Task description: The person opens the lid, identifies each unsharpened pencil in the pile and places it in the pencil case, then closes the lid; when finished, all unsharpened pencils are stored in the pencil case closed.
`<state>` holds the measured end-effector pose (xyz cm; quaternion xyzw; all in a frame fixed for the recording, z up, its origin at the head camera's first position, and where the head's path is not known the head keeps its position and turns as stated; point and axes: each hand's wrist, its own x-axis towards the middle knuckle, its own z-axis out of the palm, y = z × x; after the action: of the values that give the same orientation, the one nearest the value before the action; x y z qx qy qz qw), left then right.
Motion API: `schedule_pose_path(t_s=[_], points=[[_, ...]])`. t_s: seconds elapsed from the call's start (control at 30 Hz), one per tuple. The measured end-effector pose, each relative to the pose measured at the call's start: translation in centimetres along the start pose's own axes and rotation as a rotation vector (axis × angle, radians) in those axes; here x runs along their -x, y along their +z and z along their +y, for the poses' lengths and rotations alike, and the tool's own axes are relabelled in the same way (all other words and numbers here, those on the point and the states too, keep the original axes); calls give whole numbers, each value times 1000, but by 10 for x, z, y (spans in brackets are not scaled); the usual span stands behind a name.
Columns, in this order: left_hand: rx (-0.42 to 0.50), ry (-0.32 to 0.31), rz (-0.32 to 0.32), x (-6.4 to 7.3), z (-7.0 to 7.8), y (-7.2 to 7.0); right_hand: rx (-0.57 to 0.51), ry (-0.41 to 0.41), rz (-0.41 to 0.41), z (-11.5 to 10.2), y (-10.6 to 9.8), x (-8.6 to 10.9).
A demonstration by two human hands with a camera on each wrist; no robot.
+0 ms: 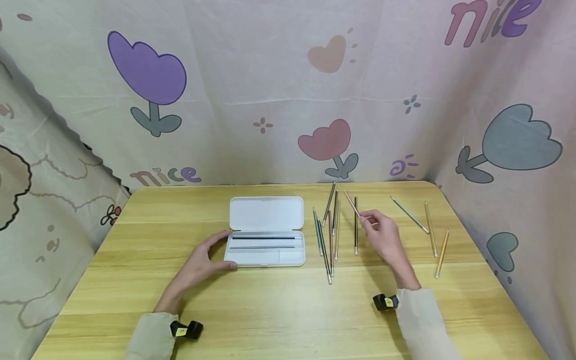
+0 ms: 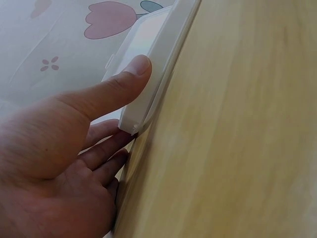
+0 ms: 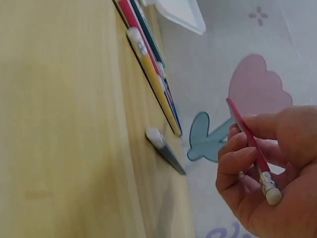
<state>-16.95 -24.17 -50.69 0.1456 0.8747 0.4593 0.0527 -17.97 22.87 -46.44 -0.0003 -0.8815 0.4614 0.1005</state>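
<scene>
A white pencil case [image 1: 291,256] lies with its lid [image 1: 266,213] tipped back. Inside it are a dark pencil [image 1: 263,238] and another thin pencil [image 1: 263,247]. My left hand [image 1: 204,262] grips the case's left end, thumb [image 2: 136,67] at the front corner and fingers along the side. Above the table, my right hand [image 1: 382,235] pinches a red pencil [image 3: 250,139] between thumb and fingers, its eraser end toward the palm. Beneath and beside that hand lies a black pencil [image 1: 356,230].
Several loose pencils [image 1: 330,240] lie in a cluster between the case and my right hand. Farther right are a blue-green pencil [image 1: 409,215] and two yellow pencils, one [image 1: 430,230] behind the other [image 1: 442,254]. A patterned cloth [image 1: 252,60] hangs behind the wooden table [image 1: 279,320].
</scene>
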Motion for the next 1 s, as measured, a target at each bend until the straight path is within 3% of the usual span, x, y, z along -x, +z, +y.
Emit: schedule_pose_path(t_s=[0.4, 0.63, 0.87, 1.0], points=[[-14, -6, -1, -1, 2, 0, -101, -115, -129, -26, 34, 9], [-12, 29, 3, -1, 0, 3, -167, -193, -294, -38, 65, 18], [-8, 8, 1, 0, 1, 1, -166, -279, -278, -58, 100, 7], [-4, 15, 1, 0, 1, 1, -152, -273, -315, -69, 121, 4]])
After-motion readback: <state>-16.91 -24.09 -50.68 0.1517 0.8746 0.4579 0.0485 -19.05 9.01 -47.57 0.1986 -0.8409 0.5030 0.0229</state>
